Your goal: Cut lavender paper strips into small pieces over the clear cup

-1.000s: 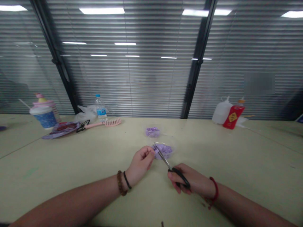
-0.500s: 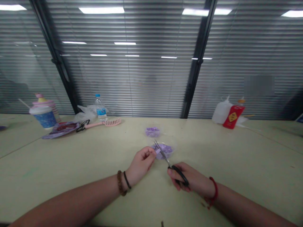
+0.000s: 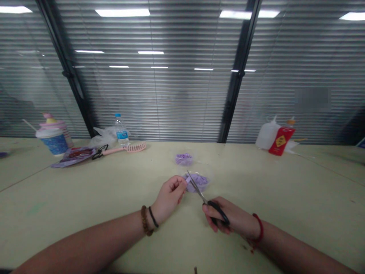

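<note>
My left hand (image 3: 170,196) pinches a small purple strip (image 3: 188,180) between thumb and fingers. Black-handled scissors (image 3: 216,210) are held in my right hand (image 3: 222,216), their blades pointing up and left, beside the strip. Below the blades sits a clear bowl (image 3: 203,187) with purple pieces in it. Farther back is a second small clear container (image 3: 184,161) holding purple bits. Whether the blades touch the strip cannot be made out.
At the back left are a blue cup (image 3: 54,142), a purple package (image 3: 74,155), a pink hairbrush (image 3: 136,148), a plastic bag (image 3: 104,137) and a water bottle (image 3: 121,133). A white bottle (image 3: 267,135) and a red bottle (image 3: 281,141) stand back right.
The scissor blades have drawn closer together. My left hand has shifted slightly left and up with the strip, and my right hand has moved very slightly right.
</note>
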Action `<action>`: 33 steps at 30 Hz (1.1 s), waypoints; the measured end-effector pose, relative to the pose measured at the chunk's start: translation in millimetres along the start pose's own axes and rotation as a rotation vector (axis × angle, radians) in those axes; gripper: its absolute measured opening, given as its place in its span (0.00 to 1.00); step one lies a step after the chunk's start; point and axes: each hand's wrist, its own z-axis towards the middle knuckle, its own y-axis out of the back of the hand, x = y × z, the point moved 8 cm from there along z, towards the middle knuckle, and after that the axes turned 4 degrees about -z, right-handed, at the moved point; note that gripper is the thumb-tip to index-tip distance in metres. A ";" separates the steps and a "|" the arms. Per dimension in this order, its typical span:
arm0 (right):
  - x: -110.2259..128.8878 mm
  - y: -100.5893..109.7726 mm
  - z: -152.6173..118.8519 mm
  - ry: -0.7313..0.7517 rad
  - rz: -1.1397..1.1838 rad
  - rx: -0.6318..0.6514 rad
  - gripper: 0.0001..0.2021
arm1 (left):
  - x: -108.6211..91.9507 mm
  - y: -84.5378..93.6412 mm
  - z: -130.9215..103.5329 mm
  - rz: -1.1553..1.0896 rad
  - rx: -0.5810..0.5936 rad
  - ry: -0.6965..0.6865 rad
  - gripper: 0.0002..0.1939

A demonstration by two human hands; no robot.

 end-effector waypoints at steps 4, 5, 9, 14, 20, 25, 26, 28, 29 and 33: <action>1.8 -3.5 0.6 0.029 -0.003 0.026 0.27 | 0.1 -3.5 -0.8 0.010 0.021 0.001 0.14; 0.8 -3.7 1.1 0.024 -0.001 0.025 0.26 | 0.3 -4.5 -1.1 0.010 0.027 0.001 0.14; -1.8 -4.4 2.9 0.016 0.011 0.025 0.27 | 0.9 -7.9 -1.8 0.014 0.042 0.000 0.13; -2.9 -3.9 3.2 -0.012 0.015 0.010 0.27 | 0.7 -10.4 -2.2 0.025 0.045 0.001 0.14; 1.9 0.6 2.9 0.008 0.015 -0.034 0.27 | 1.5 -7.2 -2.4 0.050 0.029 0.017 0.15; -0.8 4.0 4.7 0.012 0.002 -0.084 0.28 | 1.8 -5.1 -2.0 0.081 0.016 0.027 0.15; -2.4 5.9 5.0 0.004 0.001 -0.113 0.28 | 2.0 -4.6 -1.6 0.078 0.008 0.026 0.15; -5.3 10.4 4.8 -0.012 0.025 -0.171 0.27 | 2.7 -2.7 -0.5 0.072 -0.014 0.021 0.14; -6.0 11.4 4.5 -0.014 0.048 -0.182 0.27 | 3.3 -1.3 0.0 0.070 -0.028 0.020 0.14; -4.3 4.5 2.6 -0.005 0.051 -0.068 0.27 | 5.7 5.6 0.7 0.054 -0.087 0.029 0.14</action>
